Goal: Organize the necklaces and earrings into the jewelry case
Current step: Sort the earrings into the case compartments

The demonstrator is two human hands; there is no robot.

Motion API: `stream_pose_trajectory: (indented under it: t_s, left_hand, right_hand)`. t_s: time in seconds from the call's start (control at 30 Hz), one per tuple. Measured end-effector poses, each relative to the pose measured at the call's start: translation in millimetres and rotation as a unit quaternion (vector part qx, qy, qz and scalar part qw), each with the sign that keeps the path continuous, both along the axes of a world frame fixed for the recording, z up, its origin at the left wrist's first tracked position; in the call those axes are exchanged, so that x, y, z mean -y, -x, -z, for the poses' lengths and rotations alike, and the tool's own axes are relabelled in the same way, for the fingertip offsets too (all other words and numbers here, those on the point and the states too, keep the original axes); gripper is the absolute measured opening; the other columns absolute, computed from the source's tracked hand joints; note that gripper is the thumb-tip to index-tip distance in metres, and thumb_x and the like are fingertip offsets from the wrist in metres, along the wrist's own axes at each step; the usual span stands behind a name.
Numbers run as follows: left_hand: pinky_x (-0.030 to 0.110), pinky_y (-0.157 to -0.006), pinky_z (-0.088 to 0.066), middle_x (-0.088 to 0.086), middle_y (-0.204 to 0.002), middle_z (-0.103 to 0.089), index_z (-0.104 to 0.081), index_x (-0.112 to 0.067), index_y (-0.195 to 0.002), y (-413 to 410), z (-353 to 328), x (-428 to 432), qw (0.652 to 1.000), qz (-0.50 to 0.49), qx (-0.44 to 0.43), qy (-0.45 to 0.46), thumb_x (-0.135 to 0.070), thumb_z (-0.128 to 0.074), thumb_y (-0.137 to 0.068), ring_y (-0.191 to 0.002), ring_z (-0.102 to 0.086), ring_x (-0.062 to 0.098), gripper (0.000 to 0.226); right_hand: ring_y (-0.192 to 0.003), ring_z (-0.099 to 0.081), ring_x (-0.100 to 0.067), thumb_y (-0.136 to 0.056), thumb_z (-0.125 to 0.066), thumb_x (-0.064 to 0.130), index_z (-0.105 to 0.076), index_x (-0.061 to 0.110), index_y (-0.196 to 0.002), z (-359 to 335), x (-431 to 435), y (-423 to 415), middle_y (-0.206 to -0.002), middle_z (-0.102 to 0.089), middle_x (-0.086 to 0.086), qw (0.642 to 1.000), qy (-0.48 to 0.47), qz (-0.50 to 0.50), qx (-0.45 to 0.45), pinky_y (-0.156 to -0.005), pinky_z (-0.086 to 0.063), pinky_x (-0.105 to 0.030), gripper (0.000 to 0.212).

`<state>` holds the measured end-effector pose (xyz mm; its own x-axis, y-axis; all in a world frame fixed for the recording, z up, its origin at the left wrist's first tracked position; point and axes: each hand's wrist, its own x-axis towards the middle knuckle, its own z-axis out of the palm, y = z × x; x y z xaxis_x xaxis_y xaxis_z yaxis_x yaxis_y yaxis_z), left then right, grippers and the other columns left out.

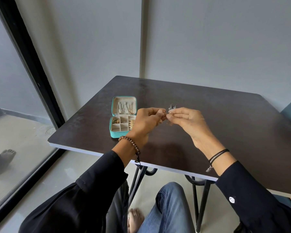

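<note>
Head view: both hands, left (145, 122) and right (186, 120), are pinching earrings (171, 113) (tangled, seemingly) beside the case (115, 134), needing gentle separating.

Both hands (168, 120) pinch small earrings (171, 113) (case (123, 118) open).

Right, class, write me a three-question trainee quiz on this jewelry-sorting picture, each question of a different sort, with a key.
1. True or false: the jewelry case lies shut on the table.
2. Which wrist wears the brown bead bracelet? A left, B right.
3. Fill in: the left hand and right hand pinch small jewelry pieces above the ____.

Key: 1 false, it lies open, necklaces hanging in its lid; 2 A; 3 table.
</note>
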<state>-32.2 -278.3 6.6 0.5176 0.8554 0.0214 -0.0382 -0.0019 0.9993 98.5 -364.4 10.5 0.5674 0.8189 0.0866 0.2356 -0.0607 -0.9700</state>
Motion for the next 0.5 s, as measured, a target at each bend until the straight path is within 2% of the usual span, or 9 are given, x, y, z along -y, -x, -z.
stream_pose_trajectory:
  t_s: [0.1, 0.17, 0.3, 0.43, 0.5]
  left_hand:
    - [0.032, -0.093, -0.053, 0.003, -0.096, -0.078, -0.075, -0.008, -0.109, 13, -6, -3, 0.999, 0.007, 0.005, 0.045, -0.027, -0.057, -0.102, -0.096, -0.071, 0.02, 0.028]
    - [0.035, -0.1, -0.049, 0.002, -0.104, -0.078, -0.076, -0.011, -0.109, 22, -11, -6, 0.998, 0.004, -0.003, 0.061, -0.034, -0.053, -0.103, -0.108, -0.07, 0.019, 0.033]
    - [0.031, -0.102, -0.047, -0.001, -0.104, -0.078, -0.077, -0.013, -0.109, 37, -20, -12, 0.997, 0.01, 0.008, 0.079, -0.035, -0.05, -0.103, -0.106, -0.07, 0.012, 0.035]
    - [0.03, -0.098, -0.047, 0.0, -0.106, -0.078, -0.075, -0.012, -0.111, 54, -21, -19, 0.998, 0.01, 0.015, 0.059, -0.027, -0.07, -0.091, -0.105, -0.071, 0.012, 0.025]
    - [0.022, -0.089, -0.049, 0.002, -0.105, -0.078, -0.075, -0.012, -0.113, 65, -19, -23, 0.999, 0.013, 0.005, 0.033, -0.014, -0.079, -0.084, -0.097, -0.071, 0.009, 0.03]
  right_hand:
    - [-0.089, -0.072, -0.003, -0.094, -0.07, 0.035, -0.078, 0.018, -0.1, -4, -3, 7, -0.092, -0.079, 0.005, 0.999, -0.009, -0.004, -0.032, -0.074, -0.05, -0.011, 0.02]
    - [-0.091, -0.074, -0.006, -0.099, -0.059, 0.044, -0.078, 0.016, -0.103, -7, -5, 10, -0.094, -0.08, 0.002, 0.998, -0.004, -0.008, -0.057, -0.085, -0.053, -0.022, 0.034]
    - [-0.092, -0.075, -0.011, -0.102, -0.047, 0.052, -0.077, 0.013, -0.106, -14, -10, 19, -0.096, -0.08, -0.002, 0.997, 0.004, -0.033, -0.068, -0.089, -0.054, -0.029, 0.049]
    - [-0.093, -0.075, -0.014, -0.104, -0.042, 0.052, -0.077, 0.012, -0.106, -19, -19, 31, -0.096, -0.08, -0.004, 0.996, 0.001, -0.058, -0.07, -0.084, -0.053, -0.027, 0.053]
    - [-0.094, -0.075, -0.015, -0.103, -0.044, 0.052, -0.077, 0.012, -0.107, -20, -25, 38, -0.097, -0.08, -0.004, 0.995, 0.006, -0.073, -0.066, -0.084, -0.052, -0.027, 0.052]
